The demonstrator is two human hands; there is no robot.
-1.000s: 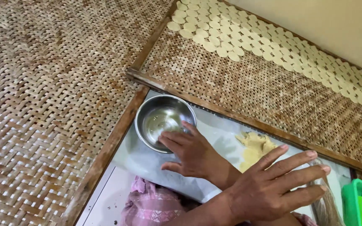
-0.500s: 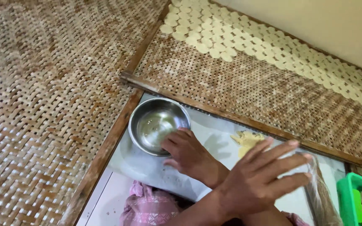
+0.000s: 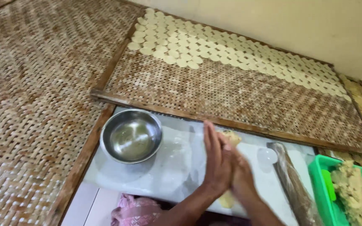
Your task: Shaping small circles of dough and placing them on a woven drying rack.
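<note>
My left hand (image 3: 213, 161) and my right hand (image 3: 243, 173) are pressed palm to palm, fingers straight, above a white board (image 3: 172, 175). Pale dough (image 3: 231, 136) shows past the fingertips and again under the wrists, so it seems squeezed between the palms. A steel bowl (image 3: 131, 136) stands on the board to the left of the hands, apart from them, and it looks empty.
A brown rolling pin (image 3: 295, 186) lies right of the hands, beside a small round clear object (image 3: 267, 155). A green tray (image 3: 321, 188) holds a lump of dough (image 3: 352, 192). Beyond the board a wood-framed woven tray (image 3: 231, 94) carries several rows of dough discs (image 3: 231, 48). Pink cloth (image 3: 135, 209) lies below.
My left hand left the bowl's rim and swung right. Both hands, spread open before, have come together palm to palm. The view shifted right and up.
</note>
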